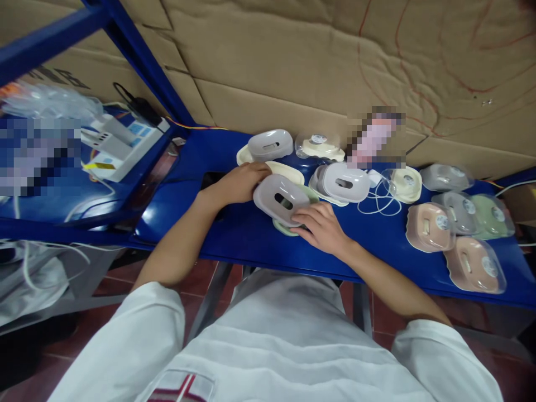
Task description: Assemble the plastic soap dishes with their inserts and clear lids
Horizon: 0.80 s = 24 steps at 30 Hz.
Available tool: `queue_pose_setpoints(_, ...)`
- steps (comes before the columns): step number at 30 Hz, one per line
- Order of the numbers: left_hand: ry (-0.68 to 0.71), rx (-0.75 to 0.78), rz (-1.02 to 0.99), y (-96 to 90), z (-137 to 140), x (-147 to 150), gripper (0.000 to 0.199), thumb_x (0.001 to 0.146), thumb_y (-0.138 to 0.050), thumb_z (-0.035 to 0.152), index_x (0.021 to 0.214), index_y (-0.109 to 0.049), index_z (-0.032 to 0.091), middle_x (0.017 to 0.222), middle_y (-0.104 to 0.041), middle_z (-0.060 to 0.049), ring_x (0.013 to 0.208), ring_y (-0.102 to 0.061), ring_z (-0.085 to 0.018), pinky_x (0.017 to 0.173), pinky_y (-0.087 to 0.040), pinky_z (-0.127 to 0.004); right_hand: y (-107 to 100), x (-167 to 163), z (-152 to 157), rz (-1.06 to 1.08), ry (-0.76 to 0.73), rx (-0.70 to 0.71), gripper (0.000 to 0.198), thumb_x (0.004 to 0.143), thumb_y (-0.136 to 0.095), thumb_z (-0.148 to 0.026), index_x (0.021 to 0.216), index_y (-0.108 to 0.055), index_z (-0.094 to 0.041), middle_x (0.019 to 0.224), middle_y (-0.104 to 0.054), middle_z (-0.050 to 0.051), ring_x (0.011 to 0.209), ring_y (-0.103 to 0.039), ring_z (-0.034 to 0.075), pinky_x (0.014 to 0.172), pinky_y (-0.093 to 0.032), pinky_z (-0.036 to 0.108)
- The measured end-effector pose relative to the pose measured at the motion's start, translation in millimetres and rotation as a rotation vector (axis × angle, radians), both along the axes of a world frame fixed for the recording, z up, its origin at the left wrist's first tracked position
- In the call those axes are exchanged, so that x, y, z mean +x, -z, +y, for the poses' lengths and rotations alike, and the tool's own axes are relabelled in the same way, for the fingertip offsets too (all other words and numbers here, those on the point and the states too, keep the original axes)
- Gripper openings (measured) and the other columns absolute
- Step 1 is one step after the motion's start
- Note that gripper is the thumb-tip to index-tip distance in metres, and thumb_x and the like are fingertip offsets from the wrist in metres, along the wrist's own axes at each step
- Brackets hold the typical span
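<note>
A grey oval soap dish (272, 192) with a slot in its middle is tilted above the blue table, over a green dish (285, 228) that shows at its edges. My right hand (320, 226) grips its near right end, fingers over the rim. My left hand (245, 183) is closed beside its far left end, next to a cream dish (288, 172); its fingertips are partly hidden, so what they hold cannot be made out. Behind the hands, another grey dish (271, 144) rests on a cream piece. Right of them, grey dishes (341, 192) are stacked on a cream base.
Several soap dishes with clear covers, such as a pink one (431, 226), stand at the right of the blue table (368, 251). A white cable (379, 204) lies coiled midway. A power strip (129, 148) is on the left. Cardboard (272, 72) lines the back.
</note>
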<state>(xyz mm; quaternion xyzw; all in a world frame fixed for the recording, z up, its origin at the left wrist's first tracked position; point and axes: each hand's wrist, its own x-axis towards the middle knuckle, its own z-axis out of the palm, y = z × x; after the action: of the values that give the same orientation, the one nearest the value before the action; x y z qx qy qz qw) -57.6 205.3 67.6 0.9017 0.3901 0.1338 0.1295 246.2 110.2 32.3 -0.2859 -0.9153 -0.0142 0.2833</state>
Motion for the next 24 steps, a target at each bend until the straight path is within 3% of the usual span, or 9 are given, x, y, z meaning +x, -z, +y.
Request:
queue_pose_setpoints(4, -0.015, 0.047, -0.033, -9.8, -3, -2, 0.029, 0.095, -0.055, 0.026, 0.117, -0.073, 0.019, 0.124, -0.078, -0.013, 0.12, -0.073, -0.033, 0.107, -0.056, -0.047, -2, 3, 1, 0.046, -0.025, 0.061, 0.021, 0.108, -0.069, -0.04, 0.119, -0.075, -0.023, 0.115, -0.081, 0.006, 0.113, -0.068, 0.024, 0.103, -0.043, 0.042)
queue_pose_setpoints(7, -0.044, 0.055, -0.062, -14.1, -7, 0, 0.027, 0.101, -0.054, 0.031, 0.115, -0.074, 0.021, 0.122, -0.079, -0.011, 0.122, -0.072, -0.032, 0.109, -0.054, -0.047, -2, 5, -2, 0.081, -0.033, 0.111, 0.02, 0.109, -0.069, -0.038, 0.118, -0.073, -0.021, 0.112, -0.08, 0.007, 0.109, -0.069, 0.023, 0.096, -0.044, 0.04)
queue_pose_setpoints(10, -0.109, 0.073, -0.121, -16.4, -10, 2, 0.029, 0.107, -0.057, 0.044, 0.113, -0.075, 0.022, 0.12, -0.079, -0.01, 0.122, -0.072, -0.031, 0.111, -0.052, -0.046, 3, 6, -3, 0.063, -0.022, 0.074, 0.021, 0.109, -0.068, -0.04, 0.121, -0.073, -0.023, 0.112, -0.079, 0.006, 0.106, -0.069, 0.022, 0.09, -0.044, 0.039)
queue_pose_setpoints(14, -0.189, 0.155, -0.178, -22.8, -13, 4, 0.033, 0.109, -0.059, 0.051, 0.115, -0.075, 0.023, 0.123, -0.077, -0.009, 0.123, -0.07, -0.03, 0.111, -0.049, -0.047, 5, 7, 0, 0.096, 0.05, 0.05, 0.02, 0.11, -0.066, -0.041, 0.119, -0.073, -0.024, 0.108, -0.079, 0.006, 0.103, -0.07, 0.023, 0.093, -0.046, 0.04)
queue_pose_setpoints(17, -0.24, 0.201, -0.221, -32.4, -23, 2, 0.032, 0.111, -0.057, 0.051, 0.117, -0.075, 0.025, 0.124, -0.076, -0.009, 0.122, -0.07, -0.03, 0.11, -0.052, -0.048, -8, 12, 1, 0.222, 0.125, 0.065, 0.019, 0.111, -0.063, -0.041, 0.118, -0.07, -0.026, 0.107, -0.077, 0.006, 0.102, -0.07, 0.025, 0.095, -0.05, 0.044)
queue_pose_setpoints(21, -0.359, 0.251, -0.264, -39.7, -70, 0, 0.025, 0.11, -0.06, 0.046, 0.122, -0.075, 0.03, 0.122, -0.075, -0.008, 0.121, -0.071, -0.03, 0.111, -0.054, -0.052, -30, 35, -16, 0.387, 0.248, 0.072, 0.017, 0.108, -0.067, -0.04, 0.122, -0.069, -0.029, 0.113, -0.076, 0.007, 0.112, -0.07, 0.029, 0.105, -0.055, 0.053)
queue_pose_setpoints(24, -0.324, 0.248, -0.314, -27.6, -130, 7, 0.024, 0.107, -0.066, 0.037, 0.13, -0.074, 0.039, 0.121, -0.076, -0.006, 0.118, -0.073, -0.029, 0.107, -0.06, -0.054, -25, 61, -48, 0.478, 0.413, 0.032, 0.018, 0.106, -0.069, -0.039, 0.12, -0.068, -0.028, 0.112, -0.075, 0.009, 0.113, -0.073, 0.03, 0.102, -0.059, 0.055)
